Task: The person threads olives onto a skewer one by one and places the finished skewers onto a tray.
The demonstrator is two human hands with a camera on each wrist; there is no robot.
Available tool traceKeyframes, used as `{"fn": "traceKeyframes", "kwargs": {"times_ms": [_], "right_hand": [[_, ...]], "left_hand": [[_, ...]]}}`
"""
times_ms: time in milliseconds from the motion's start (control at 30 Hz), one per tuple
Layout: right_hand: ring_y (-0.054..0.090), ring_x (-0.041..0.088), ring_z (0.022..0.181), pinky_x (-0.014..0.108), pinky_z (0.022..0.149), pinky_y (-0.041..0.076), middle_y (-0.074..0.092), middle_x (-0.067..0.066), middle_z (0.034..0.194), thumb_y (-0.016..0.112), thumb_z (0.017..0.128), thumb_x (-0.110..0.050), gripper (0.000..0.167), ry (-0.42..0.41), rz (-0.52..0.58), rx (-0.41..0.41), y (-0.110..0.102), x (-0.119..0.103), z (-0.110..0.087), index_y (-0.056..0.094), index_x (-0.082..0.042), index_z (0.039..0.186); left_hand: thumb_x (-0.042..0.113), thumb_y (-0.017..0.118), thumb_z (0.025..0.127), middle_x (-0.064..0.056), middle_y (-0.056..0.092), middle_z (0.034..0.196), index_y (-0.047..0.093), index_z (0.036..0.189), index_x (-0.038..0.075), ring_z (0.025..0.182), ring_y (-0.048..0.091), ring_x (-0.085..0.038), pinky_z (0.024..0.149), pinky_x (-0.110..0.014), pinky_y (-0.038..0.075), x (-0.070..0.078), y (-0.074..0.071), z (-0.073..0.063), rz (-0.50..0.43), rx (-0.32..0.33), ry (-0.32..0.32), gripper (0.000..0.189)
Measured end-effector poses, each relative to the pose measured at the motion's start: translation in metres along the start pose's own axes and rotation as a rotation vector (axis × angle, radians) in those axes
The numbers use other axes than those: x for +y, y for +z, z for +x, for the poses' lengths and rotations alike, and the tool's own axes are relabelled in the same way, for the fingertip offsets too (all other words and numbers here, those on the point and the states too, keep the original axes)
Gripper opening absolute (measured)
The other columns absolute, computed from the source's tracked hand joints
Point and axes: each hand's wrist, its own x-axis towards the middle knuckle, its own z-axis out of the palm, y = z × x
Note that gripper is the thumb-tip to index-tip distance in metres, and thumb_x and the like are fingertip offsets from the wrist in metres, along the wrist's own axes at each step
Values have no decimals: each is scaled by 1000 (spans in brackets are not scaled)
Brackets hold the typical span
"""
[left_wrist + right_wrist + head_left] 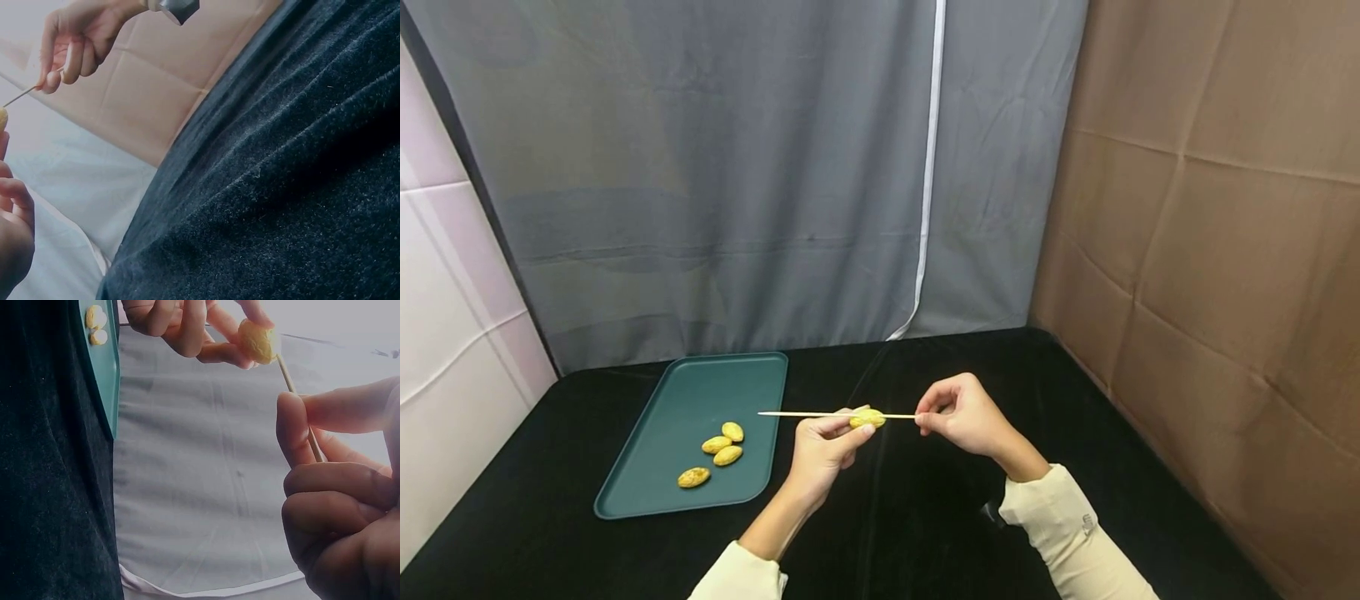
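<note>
Trouble, in my judgement, could come first from the thin stick point(801, 414): if the two hands move out of one line, it may bend, or even snap, at the short part between them. The yellow fruit point(868, 420) looks smooth, so with a weak pinch it might turn or slip away, and with too strong pressure it might split. Also, the stick runs close along the fingers of the left hand point(825, 451), so a sudden push from the right hand point(962, 416) could scratch them.

The fruit is pinched between the thumb and fingers of the left hand, at their tips, on the side facing the right hand. The right hand grasps the near end of the stick with thumb and fingertips; its other fingers are curled. The stick seems to pass through the fruit, and its far part reaches beyond the left hand, though the left fingers hide where it comes out. Both hands are raised above the black counter point(917, 517). Outward from the left hand lies a green tray point(700, 387), with four other fruits point(727, 456) on it.
</note>
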Motion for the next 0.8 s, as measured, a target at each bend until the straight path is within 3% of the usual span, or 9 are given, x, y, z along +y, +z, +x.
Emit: {"fn": "traceKeyframes", "kwargs": {"times_ms": [200, 800], "right_hand": [[63, 13, 57, 23, 48, 42, 67, 14, 67, 69, 82, 10, 6, 1, -7, -8, 3, 0, 0, 70, 6, 77], [60, 12, 54, 23, 44, 37, 67, 12, 66, 69, 83, 8, 7, -3, 0, -12, 5, -3, 2, 70, 5, 77]], "left_hand": [[-7, 71, 86, 2, 74, 93, 66, 110, -18, 50, 41, -7, 45, -17, 33, -2, -1, -2, 28, -10, -6, 27], [-6, 71, 86, 2, 74, 93, 65, 112, -17, 49, 39, -6, 45, -17, 31, -1, 5, -1, 0, -24, -32, 29]]}}
